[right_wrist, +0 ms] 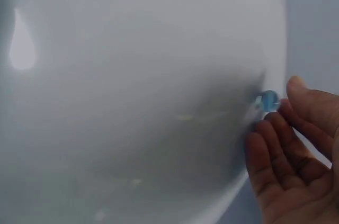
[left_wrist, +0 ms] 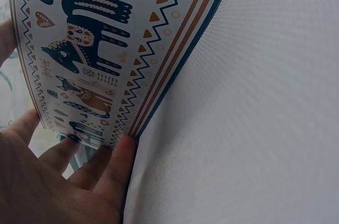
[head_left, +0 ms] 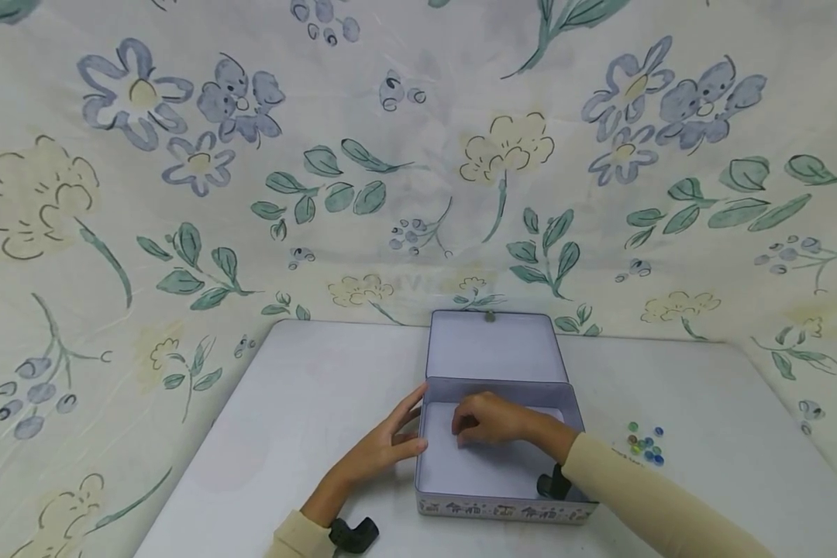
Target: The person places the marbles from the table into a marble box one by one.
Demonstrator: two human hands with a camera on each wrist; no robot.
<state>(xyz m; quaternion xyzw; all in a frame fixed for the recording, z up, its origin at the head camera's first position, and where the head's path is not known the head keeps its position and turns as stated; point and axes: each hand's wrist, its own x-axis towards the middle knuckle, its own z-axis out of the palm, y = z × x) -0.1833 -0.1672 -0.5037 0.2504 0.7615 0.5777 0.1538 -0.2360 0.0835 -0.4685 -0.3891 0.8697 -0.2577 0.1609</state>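
- Fingers of the right hand loosely curled, thumb up; a blue marble sits at the fingertips, just off the thumb. Whether it is pinched or only touched, cannot tell from the wrist view.
- That hand is inside the open tin box, low over its pale floor, toward the back half.
- Left hand: fingers straight and slightly spread, laid flat against the box's left outer wall. Left-wrist view shows the fingertips touching the patterned side of the tin where it meets the table.
- Box lid stands open behind, hinged back against the floral cloth.
- A small cluster of loose marbles, green and blue, lies on the table right of the box, well apart from both hands.
- Judgement on the step: one marble is being set down inside the box while the left hand steadies the tin; work looks early, as most marbles lie outside.
- Next move, as I judge it: ease the fingertips off the marble low to the floor so it does not roll or bounce, lift the right hand clear of the right wall, reach to the cluster.
- Care needed there: the marbles lie close together, so a clean pinch on one without scattering the rest.
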